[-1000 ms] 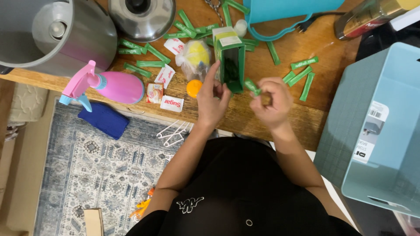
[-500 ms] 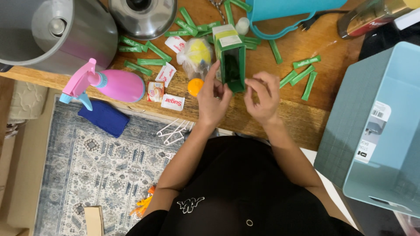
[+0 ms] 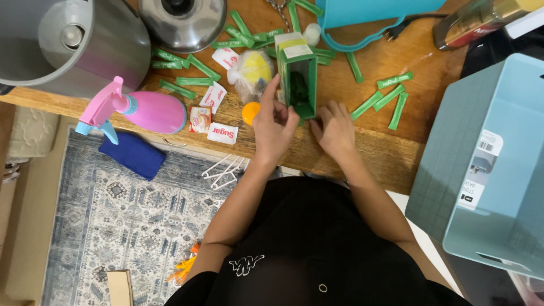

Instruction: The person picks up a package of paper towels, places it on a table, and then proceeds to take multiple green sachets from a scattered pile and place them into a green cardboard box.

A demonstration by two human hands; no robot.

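On wooden table, near its front edge, open green box lying among scattered green packets, left hand gripping its near left side, right hand curled at its lower right corner, hold unclear.

Your right hand hides the green box's lower corner; whether it grips a sachet can't be told. Box contents too dark to ID. Grey bin & blue tub cut off by frame edges.
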